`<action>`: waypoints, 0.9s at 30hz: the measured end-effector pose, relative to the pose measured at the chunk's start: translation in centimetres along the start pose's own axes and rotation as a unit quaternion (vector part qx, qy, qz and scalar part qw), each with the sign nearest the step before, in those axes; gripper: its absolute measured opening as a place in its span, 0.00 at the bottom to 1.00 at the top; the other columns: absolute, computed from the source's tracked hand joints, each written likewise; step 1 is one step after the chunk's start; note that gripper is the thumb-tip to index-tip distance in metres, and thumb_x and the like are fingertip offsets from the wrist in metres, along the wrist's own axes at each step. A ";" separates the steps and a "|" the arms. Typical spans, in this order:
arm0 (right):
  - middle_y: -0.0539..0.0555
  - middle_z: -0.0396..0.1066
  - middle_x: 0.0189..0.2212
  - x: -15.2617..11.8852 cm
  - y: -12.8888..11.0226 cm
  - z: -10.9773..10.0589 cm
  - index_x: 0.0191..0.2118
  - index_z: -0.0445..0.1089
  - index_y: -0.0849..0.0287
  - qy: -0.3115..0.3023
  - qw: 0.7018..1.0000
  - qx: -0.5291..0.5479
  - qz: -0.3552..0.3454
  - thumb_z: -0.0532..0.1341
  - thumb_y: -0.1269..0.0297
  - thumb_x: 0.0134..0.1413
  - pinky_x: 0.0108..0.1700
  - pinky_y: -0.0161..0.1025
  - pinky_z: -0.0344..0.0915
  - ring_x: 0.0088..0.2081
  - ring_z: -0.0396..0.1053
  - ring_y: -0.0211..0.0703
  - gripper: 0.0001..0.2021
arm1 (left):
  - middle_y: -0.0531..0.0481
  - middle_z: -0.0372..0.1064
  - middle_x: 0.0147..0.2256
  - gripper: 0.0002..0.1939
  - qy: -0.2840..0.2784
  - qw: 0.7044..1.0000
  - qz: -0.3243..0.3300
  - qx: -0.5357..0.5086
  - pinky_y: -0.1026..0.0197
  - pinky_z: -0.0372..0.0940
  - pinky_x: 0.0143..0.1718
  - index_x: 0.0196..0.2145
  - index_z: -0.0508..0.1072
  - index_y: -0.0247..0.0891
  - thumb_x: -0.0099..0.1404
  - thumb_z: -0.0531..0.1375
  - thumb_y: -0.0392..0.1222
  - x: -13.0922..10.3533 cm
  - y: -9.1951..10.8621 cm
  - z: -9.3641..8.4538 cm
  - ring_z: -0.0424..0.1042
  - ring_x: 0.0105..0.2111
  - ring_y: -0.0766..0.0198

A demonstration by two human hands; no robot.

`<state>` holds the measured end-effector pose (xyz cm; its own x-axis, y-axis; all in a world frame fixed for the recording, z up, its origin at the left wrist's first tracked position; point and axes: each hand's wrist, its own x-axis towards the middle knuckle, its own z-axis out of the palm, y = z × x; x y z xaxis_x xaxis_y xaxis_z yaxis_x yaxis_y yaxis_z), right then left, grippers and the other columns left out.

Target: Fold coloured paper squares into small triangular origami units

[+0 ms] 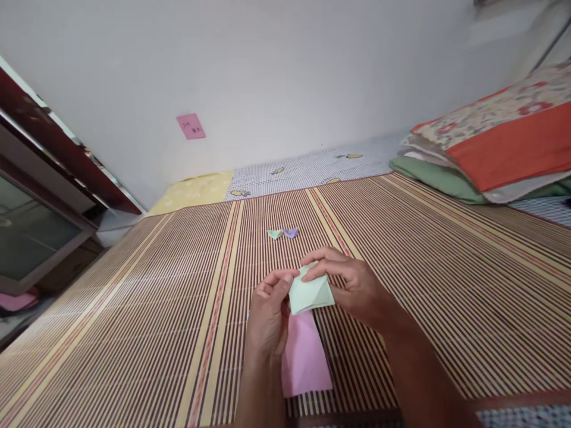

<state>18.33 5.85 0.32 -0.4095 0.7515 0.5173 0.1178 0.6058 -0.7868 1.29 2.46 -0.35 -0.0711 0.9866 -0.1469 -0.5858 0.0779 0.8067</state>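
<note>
A folded piece of light green paper (311, 295) is held up between my two hands, with a crease and layered edges showing along its lower side. My left hand (270, 309) pinches its upper left corner between thumb and finger. Over its top and right side, my right hand (350, 282) grips it, fingers across the upper face and thumb behind. Below it lies a pink sheet of paper (306, 362), partly covered by my left hand and the green paper. Farther off, a small folded green paper piece (275, 234) sits beside a small folded purple paper piece (291, 233).
A striped bamboo mat (156, 315) spreads under everything. Folded bedding (513, 142) is piled at the right against the wall. A pink note (191, 126) is on the white wall. Patterned cloth (303, 172) shows beyond the mat, and a cabinet (35, 232) stands at left.
</note>
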 end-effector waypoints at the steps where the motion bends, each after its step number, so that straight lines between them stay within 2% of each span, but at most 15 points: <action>1: 0.52 0.74 0.47 0.0 0.0 0.1 0.38 0.79 0.52 0.001 1.000 0.003 -0.002 0.62 0.80 0.57 0.51 0.44 0.67 0.49 0.73 0.44 0.14 | 0.50 0.75 0.25 0.15 0.003 1.000 0.000 -0.003 0.70 0.67 0.27 0.32 0.81 0.31 0.50 0.77 0.43 0.0 0.0 -0.1 0.72 0.24 0.70; 6: 0.51 0.77 0.43 0.1 0.2 0.1 0.33 0.77 0.53 0.026 0.999 0.017 -0.034 0.57 0.84 0.53 0.50 0.44 0.68 0.47 0.74 0.43 0.18 | 0.52 0.75 0.28 0.23 0.022 0.999 -0.016 -0.034 0.70 0.66 0.26 0.44 0.80 0.33 0.52 0.77 0.43 0.1 -0.2 -0.3 0.70 0.23 0.72; 9: 0.51 0.78 0.41 0.2 0.2 0.1 0.31 0.76 0.53 0.016 0.998 0.024 -0.058 0.56 0.83 0.55 0.52 0.47 0.67 0.49 0.74 0.45 0.17 | 0.52 0.72 0.25 0.20 -0.009 0.998 -0.046 -0.032 0.71 0.62 0.23 0.38 0.81 0.29 0.53 0.75 0.47 0.1 -0.2 -0.5 0.65 0.21 0.74; 13: 0.51 0.80 0.38 0.3 -0.1 0.2 0.31 0.76 0.52 -0.013 0.997 0.030 -0.067 0.56 0.81 0.59 0.56 0.52 0.67 0.52 0.73 0.48 0.17 | 0.54 0.66 0.21 0.17 -0.042 0.997 -0.072 0.004 0.69 0.59 0.21 0.27 0.77 0.31 0.52 0.76 0.47 0.1 -0.3 -0.7 0.62 0.19 0.73; 17: 0.53 0.77 0.46 0.2 -0.4 0.3 0.34 0.77 0.52 -0.018 0.998 0.007 -0.052 0.59 0.80 0.59 0.60 0.54 0.64 0.58 0.69 0.49 0.15 | 0.56 0.64 0.18 0.18 -0.036 0.997 -0.063 0.017 0.69 0.54 0.19 0.24 0.76 0.31 0.50 0.77 0.47 0.4 -0.4 -0.9 0.57 0.17 0.75; 21: 0.54 0.72 0.54 0.1 -0.6 0.1 0.34 0.78 0.53 -0.017 0.998 -0.034 -0.045 0.61 0.78 0.59 0.62 0.53 0.62 0.60 0.67 0.49 0.12 | 0.52 0.72 0.22 0.18 0.015 0.999 -0.038 -0.009 0.68 0.63 0.24 0.26 0.77 0.31 0.46 0.78 0.45 0.6 -0.3 -0.9 0.66 0.20 0.72; 24: 0.54 0.72 0.55 0.1 -0.8 0.0 0.34 0.78 0.53 -0.020 0.997 -0.060 -0.040 0.67 0.74 0.57 0.62 0.54 0.61 0.58 0.68 0.51 0.07 | 0.52 0.75 0.24 0.18 0.043 0.999 -0.007 -0.019 0.68 0.67 0.28 0.28 0.79 0.32 0.45 0.79 0.44 0.5 -0.1 -0.7 0.71 0.24 0.69; 27: 0.54 0.72 0.55 0.1 -0.8 0.0 0.34 0.78 0.53 -0.007 0.996 -0.076 -0.046 0.66 0.75 0.57 0.62 0.55 0.61 0.58 0.68 0.51 0.08 | 0.51 0.76 0.25 0.20 0.061 0.998 0.012 -0.033 0.67 0.68 0.27 0.28 0.78 0.32 0.42 0.79 0.44 0.4 0.0 -0.6 0.73 0.24 0.68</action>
<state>18.19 5.47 0.99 -0.4363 0.6888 0.5790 0.2155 0.7047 -0.6760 0.78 2.79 -0.76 -0.1805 0.9630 -0.2001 -0.6343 0.0415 0.7719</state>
